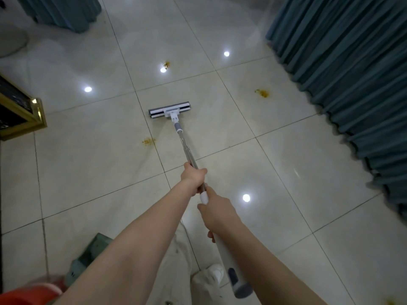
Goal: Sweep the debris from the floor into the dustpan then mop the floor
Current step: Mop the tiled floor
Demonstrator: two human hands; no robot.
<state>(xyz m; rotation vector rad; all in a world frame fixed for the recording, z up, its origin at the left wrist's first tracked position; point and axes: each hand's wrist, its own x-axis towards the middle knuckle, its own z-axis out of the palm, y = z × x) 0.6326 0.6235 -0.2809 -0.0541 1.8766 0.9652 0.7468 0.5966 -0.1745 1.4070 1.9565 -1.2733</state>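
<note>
Observed from the head view:

1. Mop [169,111]: its flat grey-and-white head lies on the tiled floor [297,172], straddling a grout line ahead of me. The pole slants back from the head to my hands. Its white grip, with a grey end piece, runs on under my right forearm.

2. My left hand [193,175]: forward of the other, fingers wrapped round the bare metal part of the pole.

3. My right hand [217,211]: just behind the left, clamped on the white grip. The two hands nearly meet on the pole.

4. Debris: yellow-orange crumbs in separate patches. One patch [149,141] lies near the mop head, on its near left side, not touching it. A second [262,92] lies to the right, near the teal curtain [352,84]. A third [166,64] lies beyond the head, beside a light reflection. A fourth shows at the bottom right edge of the frame.

5. Surroundings: a gold-framed piece of furniture [24,119] stands at the left edge. A green object [92,256], partly hidden by my left forearm, sits by my feet; I cannot tell what it is. A red item [28,296] occupies the bottom left corner. My white shoe [217,271] shows under the pole.
</note>
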